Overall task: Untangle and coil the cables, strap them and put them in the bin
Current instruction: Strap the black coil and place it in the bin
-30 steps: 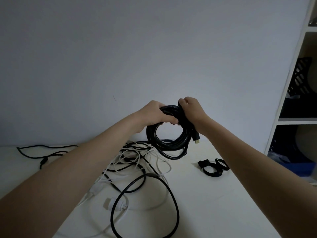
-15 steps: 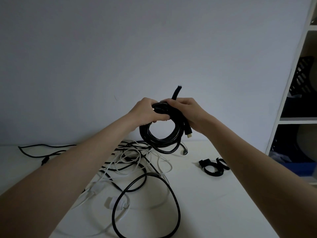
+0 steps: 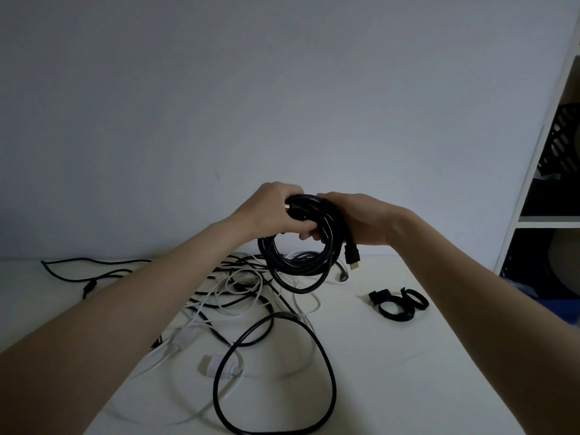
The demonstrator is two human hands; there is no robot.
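Note:
A coiled black cable hangs in the air above the white table. My left hand grips the top of the coil from the left, and my right hand grips it from the right. One gold-tipped plug dangles from the coil below my right hand. A tangle of black and white cables lies on the table under the coil. Black straps lie to the right of the tangle. Whether a strap is on the coil is hidden by my fingers.
A white shelf unit stands at the right with dark bins in its compartments. A separate black cable lies at the far left of the table. A blue thing sits low at the right edge.
The strap end that stuck up above my hands half a second ago is no longer visible. My right hand has turned over the top of the coil. The coil has tilted slightly.

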